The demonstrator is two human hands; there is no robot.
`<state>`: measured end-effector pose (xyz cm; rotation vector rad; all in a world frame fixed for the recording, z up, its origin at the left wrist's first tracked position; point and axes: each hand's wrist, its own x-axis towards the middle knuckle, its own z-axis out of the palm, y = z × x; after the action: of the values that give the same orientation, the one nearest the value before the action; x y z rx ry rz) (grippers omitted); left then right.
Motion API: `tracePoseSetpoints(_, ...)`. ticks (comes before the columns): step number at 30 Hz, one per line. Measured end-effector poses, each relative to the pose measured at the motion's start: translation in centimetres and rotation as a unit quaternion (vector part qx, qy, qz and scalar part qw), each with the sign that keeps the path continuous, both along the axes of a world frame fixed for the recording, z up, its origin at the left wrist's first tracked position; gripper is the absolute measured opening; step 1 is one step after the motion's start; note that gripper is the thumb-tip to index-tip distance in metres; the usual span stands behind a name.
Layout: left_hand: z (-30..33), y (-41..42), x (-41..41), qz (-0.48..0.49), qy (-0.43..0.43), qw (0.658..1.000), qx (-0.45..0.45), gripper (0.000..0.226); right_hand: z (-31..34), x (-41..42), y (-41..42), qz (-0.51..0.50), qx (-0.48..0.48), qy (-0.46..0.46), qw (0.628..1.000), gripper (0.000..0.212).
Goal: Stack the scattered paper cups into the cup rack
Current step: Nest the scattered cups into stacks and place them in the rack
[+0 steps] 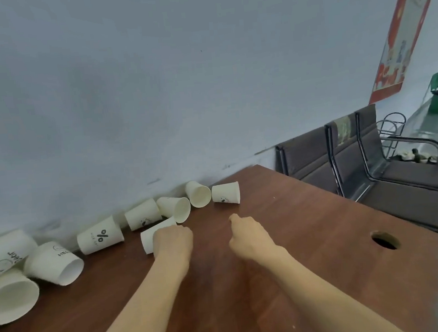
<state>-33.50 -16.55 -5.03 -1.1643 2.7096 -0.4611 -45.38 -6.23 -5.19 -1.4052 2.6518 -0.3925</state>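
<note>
From the head cam we've got a brown wooden table (285, 239) pushed against a pale blue wall (153, 92), with a round cable hole (384, 240) off to our right and a row of dark waiting chairs (357, 159) past the far corner. White paper cups are scattered along the wall: a "%" cup (99, 238) upside down, tipped-over ones at far left (53, 262), and another upside-down cup (225, 193) farthest right. Our left hand (172, 240) grips a lying cup (150, 236), fingers curled round it. Our right hand (247, 233) sits just beside it, curled into a loose fist and holding nothing, near the upside-down cup.
</note>
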Motion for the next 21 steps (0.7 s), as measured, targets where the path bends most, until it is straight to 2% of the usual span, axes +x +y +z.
tracePoseSetpoints(3, 0.1, -0.1, 0.0, -0.013, -0.036, 0.999, -0.021, 0.039, -0.5, -1.2, -0.9, -0.016, 0.010, -0.015, 1.000, 0.035)
tracePoseSetpoints(8, 1.0, 0.2, 0.4, -0.041, -0.023, 0.998, -0.037, 0.036, -1.0, -2.4, -2.1, -0.036, 0.009, -0.025, 0.999, 0.036)
tracePoseSetpoints(15, 2.1, 1.0, 0.1, -0.066, 0.116, 0.991, -0.029, 0.036, -1.7, -4.0, -4.7, -0.085, -0.034, -0.061, 0.994, 0.027)
tracePoseSetpoints(21, 2.1, 2.3, 0.9, -0.082, 0.179, 0.980, -0.027, 0.035, -3.0, -6.1, -8.1, -0.174, -0.105, -0.084, 0.976, 0.037)
